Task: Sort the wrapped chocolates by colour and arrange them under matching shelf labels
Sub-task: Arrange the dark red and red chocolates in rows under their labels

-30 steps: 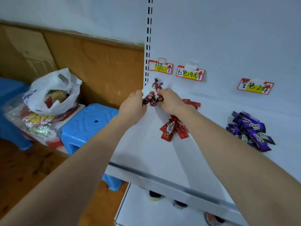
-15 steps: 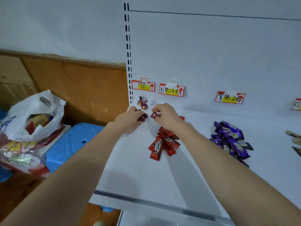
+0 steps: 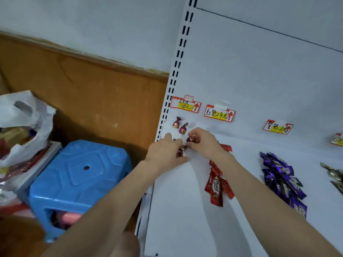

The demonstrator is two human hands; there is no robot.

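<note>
Two maroon chocolates stand under the left label while your right hand pinches a third and your left hand curls round a bunch, so next stand it beside them

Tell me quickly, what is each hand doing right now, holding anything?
Left hand: closed, fingers holding a bunch of maroon chocolates.
Right hand: closed, fingers pinching a single maroon chocolate.

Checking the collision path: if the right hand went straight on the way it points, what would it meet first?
Probably the nearer upright maroon twist-wrapped chocolate, just beyond the right hand, then the shelf's back panel. Depth is unclear.
</note>
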